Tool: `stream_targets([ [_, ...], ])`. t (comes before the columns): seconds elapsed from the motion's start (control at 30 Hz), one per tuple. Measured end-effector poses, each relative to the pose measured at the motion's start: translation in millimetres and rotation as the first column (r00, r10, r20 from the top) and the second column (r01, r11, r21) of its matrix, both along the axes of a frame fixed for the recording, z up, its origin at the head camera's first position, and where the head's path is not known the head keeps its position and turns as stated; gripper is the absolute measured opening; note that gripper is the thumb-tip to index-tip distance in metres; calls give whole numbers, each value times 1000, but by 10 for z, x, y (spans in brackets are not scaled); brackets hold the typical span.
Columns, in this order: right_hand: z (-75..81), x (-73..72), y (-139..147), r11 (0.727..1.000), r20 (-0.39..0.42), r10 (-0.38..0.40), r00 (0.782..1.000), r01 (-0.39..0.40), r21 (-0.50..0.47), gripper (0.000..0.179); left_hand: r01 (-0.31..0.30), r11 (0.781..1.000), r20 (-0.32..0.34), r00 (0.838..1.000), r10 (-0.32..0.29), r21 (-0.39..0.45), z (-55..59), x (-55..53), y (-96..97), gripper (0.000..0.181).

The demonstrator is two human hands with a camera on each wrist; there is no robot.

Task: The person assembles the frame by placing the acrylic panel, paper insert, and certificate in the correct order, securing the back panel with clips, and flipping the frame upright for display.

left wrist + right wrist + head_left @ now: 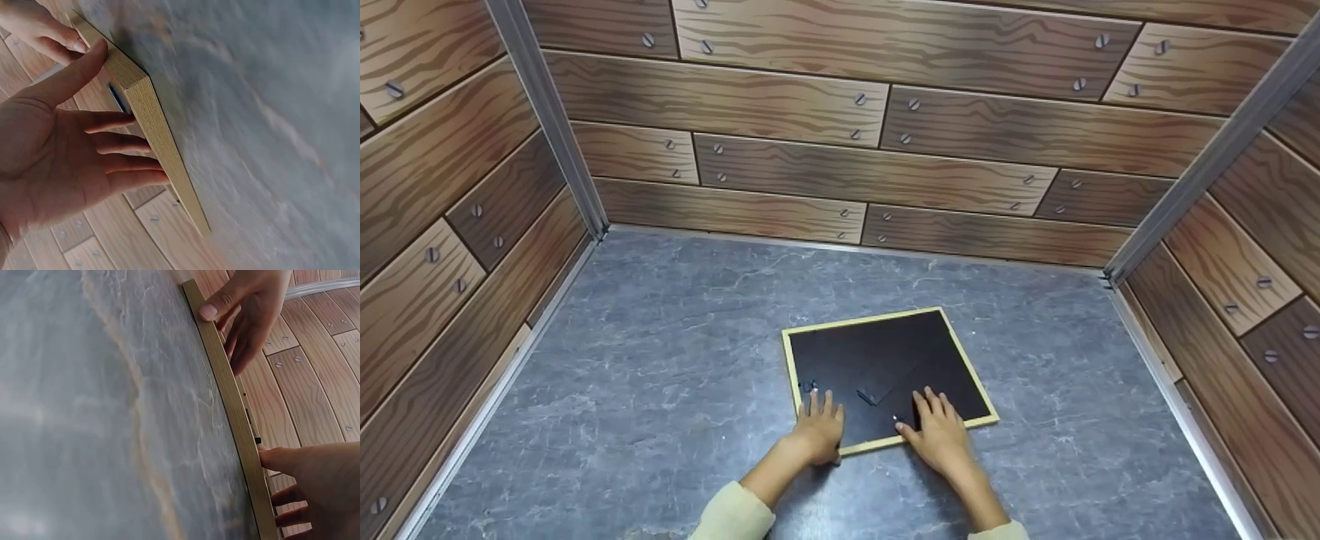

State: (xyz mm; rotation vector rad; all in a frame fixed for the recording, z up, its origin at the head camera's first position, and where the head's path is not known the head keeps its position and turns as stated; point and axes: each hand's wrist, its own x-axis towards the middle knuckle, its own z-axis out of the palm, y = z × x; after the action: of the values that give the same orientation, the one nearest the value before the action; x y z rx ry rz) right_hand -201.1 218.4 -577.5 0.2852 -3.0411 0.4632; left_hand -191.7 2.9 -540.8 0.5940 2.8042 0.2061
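A picture frame [966,360] with a pale yellow wooden rim lies back up on the grey surface, its black backing [870,352] showing. My left hand [819,433] rests at the near left corner, fingers stretched over the backing. In the left wrist view its thumb lies against the frame's outer edge [154,135]. Over the near edge, to the right, my right hand [941,435] touches the backing with extended fingers. Its thumb tip is beside a small dark clip [257,440] in the right wrist view. A thin dark piece [868,397] sits on the backing between the hands.
Grey marbled flooring [675,337] surrounds the frame. Wood-plank-patterned panels [780,157] stand at the back and both sides, with metal posts [556,120] at the corners. Another small dark fitting [810,386] lies near the frame's left edge.
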Motion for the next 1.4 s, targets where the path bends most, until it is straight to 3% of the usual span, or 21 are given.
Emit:
stream_targets([
  [0.33, 42, -34, -29, 1000, -24, -3, 1000, 3, -6, 57, 30, 993, 80, 996, -39, 113, 6, -302, -171, 81],
  [0.6, 44, -96, -77, 999, -12, -25, 1000, 25, -34, 58, 6, 997, 88, 996, -13, 83, -23, -513, -175, 86],
  [0.83, 100, -216, -176, 994, 67, -15, 998, 22, -109, 67, -8, 999, 56, 998, 11, -51, -32, -524, -93, 90],
  [1.03, 136, -255, -222, 985, 110, 15, 994, 4, -175, 67, -11, 994, 40, 999, 15, -106, -36, -500, -61, 89],
  [1.23, 165, -280, -219, 969, 113, 134, 984, -106, -225, 67, -12, 993, 35, 999, 17, -115, -32, -495, -46, 88],
  [1.4, 192, -368, -172, 968, 161, 220, 962, -195, -157, 62, -10, 994, 35, 999, 14, -113, -35, -499, -41, 87],
])
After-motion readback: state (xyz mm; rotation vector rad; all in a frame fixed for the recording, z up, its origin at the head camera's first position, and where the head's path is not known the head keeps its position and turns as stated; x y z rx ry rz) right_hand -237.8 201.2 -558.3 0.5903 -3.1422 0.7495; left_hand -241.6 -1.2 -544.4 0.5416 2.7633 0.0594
